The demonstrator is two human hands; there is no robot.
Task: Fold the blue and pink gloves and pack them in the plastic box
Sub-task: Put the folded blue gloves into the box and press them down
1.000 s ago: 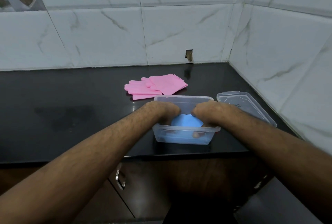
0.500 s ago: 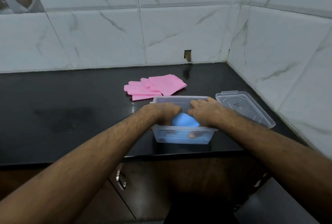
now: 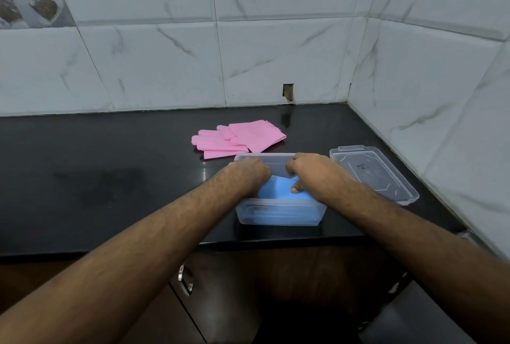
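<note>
A clear plastic box [image 3: 280,215] stands near the front edge of the black counter. Folded blue gloves [image 3: 278,187] lie inside it, bulging up in the middle. My left hand [image 3: 248,175] reaches into the box's left side and presses on the blue gloves, fingers curled down and hidden. My right hand [image 3: 311,172] is over the right side, fingers bent, with the thumb on the blue gloves. The pink gloves [image 3: 240,138] lie flat on the counter just behind the box, overlapping each other.
The box's clear lid [image 3: 372,172] lies on the black counter [image 3: 110,164] to the right of the box, close to the tiled side wall. The tiled back wall has a small hole. Cabinet doors with a metal handle [image 3: 185,280] sit below the counter.
Both hands have risen a little in the box and shifted toward its far side. The blue gloves show more between them, and the fingertips seen through the front wall are gone.
</note>
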